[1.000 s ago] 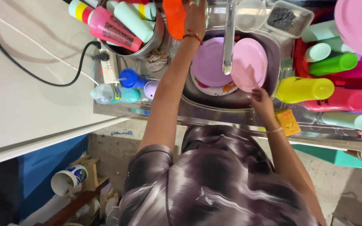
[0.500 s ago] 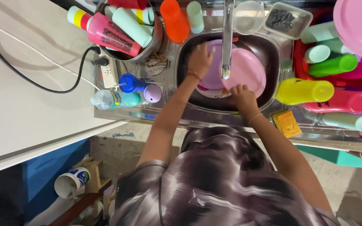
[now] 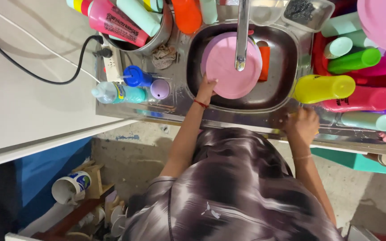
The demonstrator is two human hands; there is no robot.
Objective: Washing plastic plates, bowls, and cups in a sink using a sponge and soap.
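Left hand (image 3: pixel 207 87): my fingers clamped on the near edge of the pink plate (image 3: pixel 231 67).
Pink plate: lies in the sink (image 3: pixel 287 67), under the tap (image 3: pixel 242 35).
Right hand (image 3: pixel 304 125): rests on the sink's front rim just beside the yellow bottle (image 3: pixel 325 88); whether closed, I cannot tell.
Left of sink: blue bottle (image 3: pixel 135 76), clear bottle (image 3: pixel 117 93).

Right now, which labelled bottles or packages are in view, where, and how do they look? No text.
Pink bottle: lying in the metal pot top left, dark printed panel.
Clear teal bottle: lying on the counter left of the sink, yellow-blue label.
White cup: on its side on the floor lower left, blue-green print.
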